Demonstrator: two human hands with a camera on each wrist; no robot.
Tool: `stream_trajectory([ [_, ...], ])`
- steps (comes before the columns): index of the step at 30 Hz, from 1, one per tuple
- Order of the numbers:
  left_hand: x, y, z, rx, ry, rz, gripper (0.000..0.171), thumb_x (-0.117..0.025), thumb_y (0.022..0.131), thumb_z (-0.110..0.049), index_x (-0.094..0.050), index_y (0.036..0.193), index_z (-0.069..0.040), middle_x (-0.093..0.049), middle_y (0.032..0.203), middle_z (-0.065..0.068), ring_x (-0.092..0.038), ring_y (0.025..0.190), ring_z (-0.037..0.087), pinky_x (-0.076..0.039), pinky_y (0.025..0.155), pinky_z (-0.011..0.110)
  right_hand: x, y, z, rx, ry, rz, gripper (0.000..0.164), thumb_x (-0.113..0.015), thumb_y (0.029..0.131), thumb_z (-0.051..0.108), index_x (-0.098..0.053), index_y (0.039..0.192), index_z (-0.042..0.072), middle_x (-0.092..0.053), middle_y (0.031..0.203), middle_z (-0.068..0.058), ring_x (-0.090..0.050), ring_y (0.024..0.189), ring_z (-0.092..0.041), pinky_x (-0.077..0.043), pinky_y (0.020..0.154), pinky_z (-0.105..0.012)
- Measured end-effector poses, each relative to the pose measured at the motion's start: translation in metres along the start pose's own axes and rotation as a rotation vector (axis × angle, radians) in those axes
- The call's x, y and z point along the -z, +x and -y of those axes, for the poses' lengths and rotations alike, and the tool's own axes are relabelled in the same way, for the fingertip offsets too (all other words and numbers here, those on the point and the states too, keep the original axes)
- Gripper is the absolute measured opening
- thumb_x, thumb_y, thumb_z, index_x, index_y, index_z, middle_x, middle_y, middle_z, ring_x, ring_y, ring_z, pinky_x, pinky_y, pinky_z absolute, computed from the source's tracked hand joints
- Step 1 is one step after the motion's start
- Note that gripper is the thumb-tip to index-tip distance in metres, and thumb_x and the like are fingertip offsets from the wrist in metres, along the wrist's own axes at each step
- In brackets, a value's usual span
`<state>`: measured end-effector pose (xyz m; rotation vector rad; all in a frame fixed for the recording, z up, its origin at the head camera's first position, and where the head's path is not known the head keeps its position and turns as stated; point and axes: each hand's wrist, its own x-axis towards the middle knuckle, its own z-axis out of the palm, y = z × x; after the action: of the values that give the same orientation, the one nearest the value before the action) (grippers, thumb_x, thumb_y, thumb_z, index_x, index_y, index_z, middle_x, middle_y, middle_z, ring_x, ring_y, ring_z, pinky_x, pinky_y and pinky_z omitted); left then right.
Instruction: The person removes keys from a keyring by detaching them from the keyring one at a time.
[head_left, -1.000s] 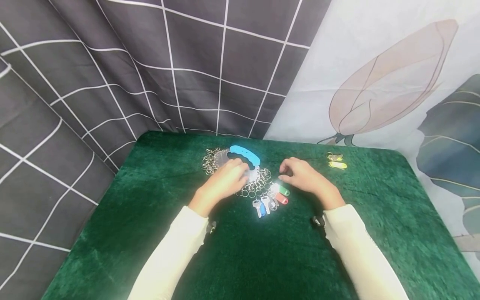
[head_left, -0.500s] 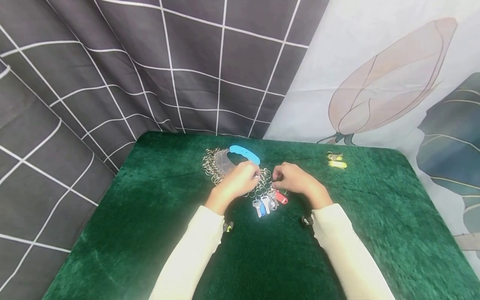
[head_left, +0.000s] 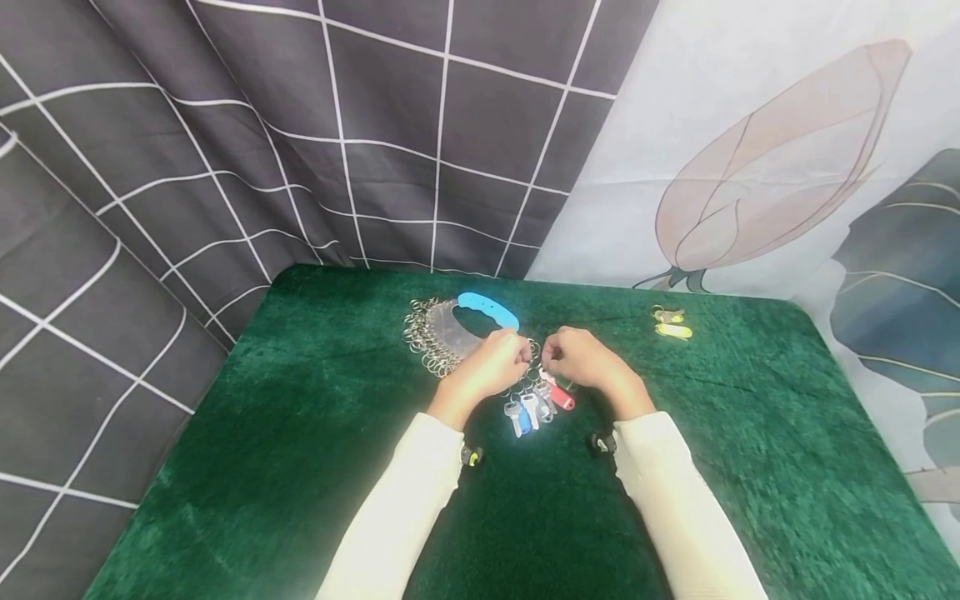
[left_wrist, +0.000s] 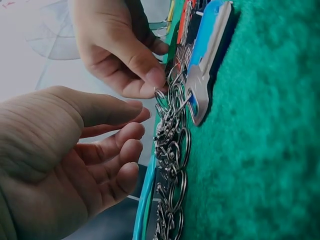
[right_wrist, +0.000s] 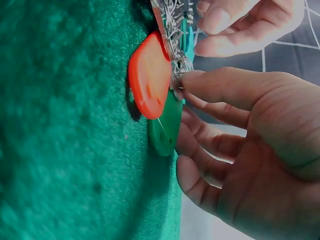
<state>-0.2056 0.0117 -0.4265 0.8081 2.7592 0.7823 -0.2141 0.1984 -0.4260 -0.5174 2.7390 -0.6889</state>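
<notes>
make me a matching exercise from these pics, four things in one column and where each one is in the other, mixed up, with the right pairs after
Things
1. blue handle
2. red tag
3. yellow tag
4. right hand

Places
a. toward the far right corner of the green-covered table, away from both hands
b. at the metal rings, close to the green tag
c. overlapping the green tag in the right wrist view
d. on the far side of the clear holder

Pairs
1-d, 2-c, 3-a, 4-b
</notes>
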Motion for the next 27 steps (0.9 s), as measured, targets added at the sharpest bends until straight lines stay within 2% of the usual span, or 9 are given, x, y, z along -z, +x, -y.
stream_trajectory([
  [6, -0.002, 0.003, -0.002, 0.015, -0.016, 0.018, 0.010, -0.066, 0.086, -0.010, -0.071, 0.095, -0.008, -0.058, 0.091, 0.004, -0.056, 0.086, 0.016, -0.054, 0.078, 0.032, -0.002, 0.000, -0.004, -0.007, 0.048, -0.027, 0.004, -0.064, 0.087, 0.011, -0.067, 0.090, 0.010, -0.066, 0.083, -0.007, -0.060, 0.075, -0.021, -0.054, 0.067, -0.039],
  [11, -0.003, 0.006, -0.003, 0.015, -0.017, 0.005, 0.010, -0.067, 0.086, -0.010, -0.071, 0.095, -0.008, -0.060, 0.092, 0.005, -0.057, 0.087, 0.017, -0.053, 0.081, 0.033, -0.003, 0.000, -0.006, 0.011, 0.097, -0.049, 0.003, -0.062, 0.090, 0.013, -0.065, 0.090, 0.012, -0.067, 0.083, -0.006, -0.062, 0.077, -0.021, -0.055, 0.073, -0.042],
  [19, -0.008, 0.006, 0.001, 0.010, -0.040, -0.020, 0.010, -0.068, 0.085, -0.010, -0.070, 0.094, -0.008, -0.059, 0.090, 0.004, -0.058, 0.084, 0.016, -0.054, 0.079, 0.031, -0.003, 0.001, -0.004, 0.051, 0.124, -0.069, 0.004, -0.061, 0.093, 0.012, -0.064, 0.091, 0.010, -0.067, 0.080, -0.005, -0.060, 0.070, -0.019, -0.053, 0.065, -0.038],
  [27, -0.015, 0.010, 0.009, 0.033, -0.101, -0.085, 0.005, -0.064, 0.087, -0.012, -0.069, 0.085, -0.011, -0.058, 0.086, 0.002, -0.057, 0.079, 0.014, -0.054, 0.074, 0.029, -0.004, 0.003, -0.007, 0.079, 0.149, -0.098, 0.004, -0.062, 0.093, 0.013, -0.064, 0.092, 0.010, -0.067, 0.080, -0.005, -0.061, 0.070, -0.018, -0.054, 0.066, -0.038],
])
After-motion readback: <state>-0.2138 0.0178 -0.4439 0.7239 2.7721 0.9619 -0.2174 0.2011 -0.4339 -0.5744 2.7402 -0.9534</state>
